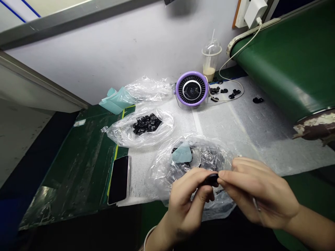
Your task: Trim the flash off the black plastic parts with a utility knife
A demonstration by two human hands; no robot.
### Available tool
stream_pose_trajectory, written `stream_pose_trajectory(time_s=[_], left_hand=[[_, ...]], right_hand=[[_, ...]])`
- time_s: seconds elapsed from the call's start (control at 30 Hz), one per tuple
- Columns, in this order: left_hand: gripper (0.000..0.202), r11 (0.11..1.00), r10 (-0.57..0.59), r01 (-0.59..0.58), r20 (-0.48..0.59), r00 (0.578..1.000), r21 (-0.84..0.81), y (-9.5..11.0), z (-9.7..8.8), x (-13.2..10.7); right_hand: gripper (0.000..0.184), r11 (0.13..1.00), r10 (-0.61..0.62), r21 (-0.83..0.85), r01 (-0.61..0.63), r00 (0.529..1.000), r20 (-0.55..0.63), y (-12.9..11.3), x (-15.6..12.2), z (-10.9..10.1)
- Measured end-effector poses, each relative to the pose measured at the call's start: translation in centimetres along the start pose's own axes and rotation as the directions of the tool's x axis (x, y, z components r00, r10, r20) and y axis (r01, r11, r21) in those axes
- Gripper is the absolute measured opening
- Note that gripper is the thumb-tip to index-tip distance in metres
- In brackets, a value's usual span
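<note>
My left hand is closed, pinching a small round black plastic part between thumb and fingers. From the other side my right hand meets the part's edge with its closed fingertips. A thin metal tool shows under the right hand's fingers; its kind and its tip are hidden. Below and behind both hands lies an open clear plastic bag, holding dark parts and a light-blue piece of sheet.
Further back are another clear bag with black parts, a purple fan, a drink cup and loose black parts. A phone lies at left. A green conveyor belt rises at right, with a white cable near it.
</note>
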State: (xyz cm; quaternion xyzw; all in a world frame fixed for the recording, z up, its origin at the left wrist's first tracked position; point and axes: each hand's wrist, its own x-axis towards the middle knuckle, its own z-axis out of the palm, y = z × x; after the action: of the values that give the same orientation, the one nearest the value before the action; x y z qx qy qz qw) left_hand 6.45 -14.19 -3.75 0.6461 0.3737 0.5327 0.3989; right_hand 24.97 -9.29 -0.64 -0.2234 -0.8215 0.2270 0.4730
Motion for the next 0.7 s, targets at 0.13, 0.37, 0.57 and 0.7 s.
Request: stream_pose_trajectory(time_s=[0.13, 0.37, 0.57, 0.7], left_hand=[[0.031, 0.966, -0.153, 0.133, -0.075, 0.985, -0.222, -0.3, 0.2, -0.5], [0.034, 0.920, -0.236, 0.179, -0.127, 0.963, -0.350, 0.0, -0.5, -1.2], [0.036, 0.946, -0.185, 0.151, -0.094, 0.978, -0.286, 0.2, -1.0, -1.1], [0.038, 0.982, -0.122, 0.106, -0.096, 0.988, -0.156, 0.3, -1.2, -1.1]], right_hand=[[0.013, 0.984, 0.174, -0.034, -0.176, 0.983, -0.057, 0.2, 0.2, -0.5], [0.028, 0.859, 0.495, -0.268, -0.436, 0.841, 0.217, 2.8, -0.6, -2.0], [0.018, 0.983, 0.158, -0.142, -0.117, 0.933, 0.324, 2.1, -0.3, -3.8], [0.027, 0.986, 0.020, -0.161, 0.045, 0.924, 0.381, 0.9, 0.5, -4.0]])
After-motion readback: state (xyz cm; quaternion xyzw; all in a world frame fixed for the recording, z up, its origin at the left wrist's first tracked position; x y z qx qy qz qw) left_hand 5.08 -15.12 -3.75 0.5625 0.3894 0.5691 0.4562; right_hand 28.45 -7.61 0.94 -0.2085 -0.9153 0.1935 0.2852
